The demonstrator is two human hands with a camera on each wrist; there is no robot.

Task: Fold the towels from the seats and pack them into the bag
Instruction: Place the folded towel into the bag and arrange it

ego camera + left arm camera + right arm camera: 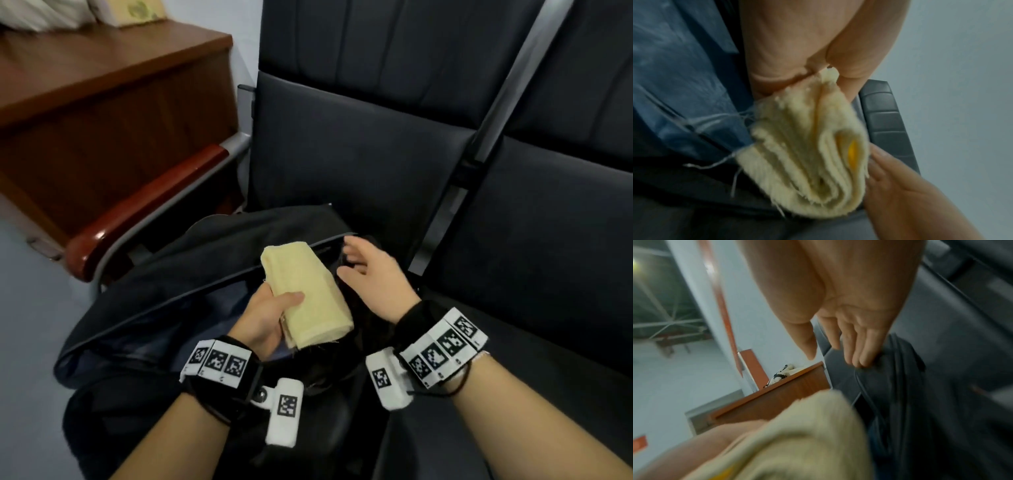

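L hand (265, 317) is grasping the folded yellow towel (305, 294) w/ its grip, thumb on top, over the open dark bag (144, 308) lying on the seat (342, 164). R hand (373, 274), grip released, fingers touching the bag's rim. Wooden cabinet (102, 102) is standing beside the red armrest (144, 212).

bag (144, 308) mouth gaping, towel (305, 294) above it, armrest (144, 209) leftward

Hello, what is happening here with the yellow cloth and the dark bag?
A person is packing a folded towel into a bag that lies open on a seat. The left hand grips the towel over the bag's opening. The right hand is open, its fingers at the bag's far edge. The towel is not yet inside.
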